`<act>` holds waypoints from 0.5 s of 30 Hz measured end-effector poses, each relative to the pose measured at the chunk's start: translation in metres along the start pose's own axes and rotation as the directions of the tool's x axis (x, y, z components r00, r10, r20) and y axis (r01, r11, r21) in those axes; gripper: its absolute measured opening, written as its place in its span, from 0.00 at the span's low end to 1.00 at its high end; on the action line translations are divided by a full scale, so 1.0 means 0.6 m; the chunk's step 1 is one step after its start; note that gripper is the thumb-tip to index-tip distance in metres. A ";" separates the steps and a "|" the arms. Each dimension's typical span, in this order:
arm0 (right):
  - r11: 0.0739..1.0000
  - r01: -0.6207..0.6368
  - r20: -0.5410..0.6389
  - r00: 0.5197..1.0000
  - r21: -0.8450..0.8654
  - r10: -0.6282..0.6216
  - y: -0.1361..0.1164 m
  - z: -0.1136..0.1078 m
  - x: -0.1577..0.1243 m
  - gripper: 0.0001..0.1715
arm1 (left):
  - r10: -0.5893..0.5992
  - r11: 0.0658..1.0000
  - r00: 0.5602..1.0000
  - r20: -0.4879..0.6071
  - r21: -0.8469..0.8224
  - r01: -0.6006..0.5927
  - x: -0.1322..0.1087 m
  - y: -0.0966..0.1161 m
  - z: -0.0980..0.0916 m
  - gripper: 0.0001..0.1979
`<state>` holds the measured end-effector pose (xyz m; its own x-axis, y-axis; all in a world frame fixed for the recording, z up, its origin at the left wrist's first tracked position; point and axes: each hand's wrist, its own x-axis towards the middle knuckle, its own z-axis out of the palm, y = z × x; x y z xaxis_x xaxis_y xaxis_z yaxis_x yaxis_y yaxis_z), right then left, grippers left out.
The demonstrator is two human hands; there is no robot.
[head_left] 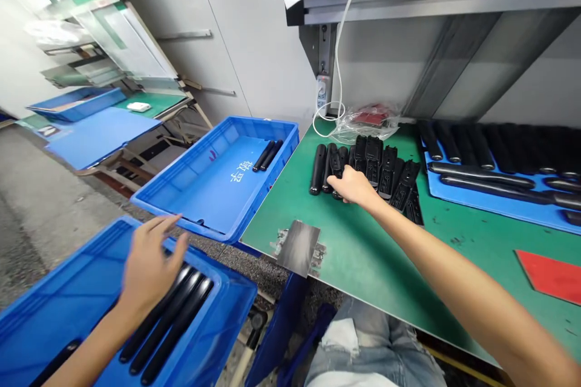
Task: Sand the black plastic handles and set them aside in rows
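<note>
- Head cam, only view here, looking down over a workbench, and the left hand (152, 266) is over the near blue crate (236, 308), fingers spread wide and a bit blurred. It's open and doesn't seem to hold anything, just above three long black bars (167, 320) lying side by side.
- The right hand (351, 186) is out on the green mat (363, 272), fingers curled down onto a tight bunch of black plastic parts (388, 172). It's touching them, but I can't tell if it has actually gripped one.
- Two more black bars (267, 155) sit in a second blue crate (245, 124) between the two hands.
- Further right, a blue sheet (454, 196) holds rows of long black rods (481, 174).
- Risks, IMO: the parts are packed so close that a reach could knock some together or scratch them, and any near the mat edge could drop to the floor. A careless swing of the left hand could also shove the bars in the crate.
</note>
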<state>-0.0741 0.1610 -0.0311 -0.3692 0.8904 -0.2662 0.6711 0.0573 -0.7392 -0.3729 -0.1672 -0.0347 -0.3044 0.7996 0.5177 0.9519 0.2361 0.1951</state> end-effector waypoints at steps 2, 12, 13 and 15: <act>0.983 0.004 0.073 0.997 0.185 -0.018 0.011 -0.024 -0.038 0.22 | 0.029 0.997 1.000 0.010 -0.075 -0.028 0.083 0.074 0.058 0.24; 0.913 0.171 0.182 0.951 0.371 -0.251 0.096 -0.060 -0.283 0.35 | -0.194 0.967 0.766 0.613 -0.012 0.255 0.381 0.361 0.332 0.24; 0.930 0.205 0.188 0.944 0.304 -0.270 0.105 -0.057 -0.280 0.35 | -0.223 0.959 0.745 0.629 0.004 0.283 0.387 0.360 0.336 0.22; 0.944 0.303 0.215 0.921 0.129 -0.325 0.123 -0.049 -0.265 0.35 | -0.246 0.948 0.728 0.640 0.003 0.318 0.391 0.343 0.329 0.20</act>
<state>0.0527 0.0370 -0.0252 -0.6965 0.7042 -0.1377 0.4388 0.2661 -0.8583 -0.2417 0.1779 -0.0377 -0.4342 0.8775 -0.2036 0.8061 0.4794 0.3470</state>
